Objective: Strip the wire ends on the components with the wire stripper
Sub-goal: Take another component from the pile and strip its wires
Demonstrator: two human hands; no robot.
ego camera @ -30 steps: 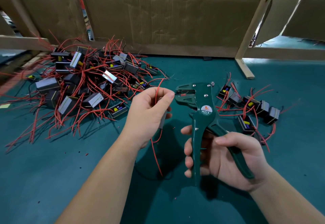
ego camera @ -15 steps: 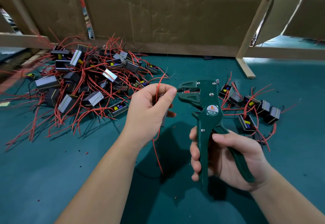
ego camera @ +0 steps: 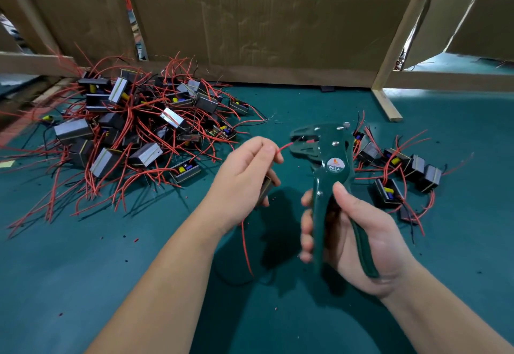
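Landmark: the wire stripper (ego camera: 332,159); it stands nearly upright, head up, mouth facing left.

My right hand (ego camera: 361,237) grasps it, fingers and thumb wrapped round both green handles.

My left hand (ego camera: 244,175), just left of the stripper head, pinches a red wire (ego camera: 285,147) between thumb and forefinger; its lower fingers curl round a small dark component (ego camera: 264,189) tucked under the palm; the rest of the lead hangs down toward the green mat (ego camera: 83,284).

Key relation: the wire's free end runs from my left fingertips rightward and slightly up, its long axis roughly in line with the stripper mouth; the tip meets the mouth; whether it sits between the blades I cannot tell, though something red shows inside.

Judgement: the left hand is the nearer one and should feed along the wire's own axis, then the right squeezes.

Heap of components (ego camera: 133,136) lies well left of the stripper and beyond it; a smaller cluster (ego camera: 397,167) sits just right of its head.
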